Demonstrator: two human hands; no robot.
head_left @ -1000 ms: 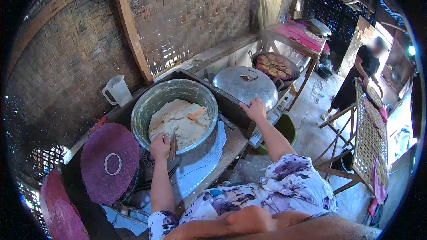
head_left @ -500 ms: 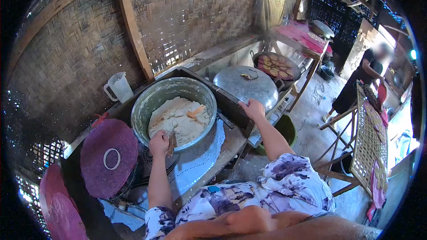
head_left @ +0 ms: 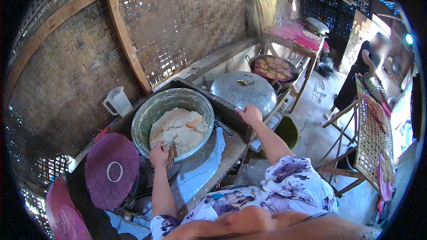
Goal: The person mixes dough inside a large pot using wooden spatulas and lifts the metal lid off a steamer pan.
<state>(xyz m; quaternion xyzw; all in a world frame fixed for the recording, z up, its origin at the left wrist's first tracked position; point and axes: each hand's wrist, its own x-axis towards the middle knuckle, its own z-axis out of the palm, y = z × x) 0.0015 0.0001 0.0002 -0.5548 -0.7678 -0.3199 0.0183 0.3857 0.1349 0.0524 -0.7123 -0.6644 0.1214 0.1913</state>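
Observation:
My left hand point(head_left: 159, 154) is closed at the near rim of a large green basin point(head_left: 141, 114), with fingers curled there. White floury dough point(head_left: 177, 129) fills the basin's lower part, and an orange-brown piece point(head_left: 194, 123) lies on it. A brown flat stick point(head_left: 172, 154) crosses the rim right beside that hand. My right hand point(head_left: 251, 115) is closed at the lower edge of a round metal lid point(head_left: 242, 93), by a wooden board; its fingertips are partly hidden, so I cannot tell which it grips.
A pan point(head_left: 275, 69) of round pieces stands beyond the lid. A clear jug point(head_left: 119, 101) stands left of the basin, near a purple round cover point(head_left: 111, 191). A green bucket point(head_left: 288, 133) is on the floor. Another person point(head_left: 362, 73) stands by a woven rack point(head_left: 376, 137).
The view has shifted slightly, so the basin and lid appear lower. Both hands keep about the same places. The other person's arm has moved a little at the rack.

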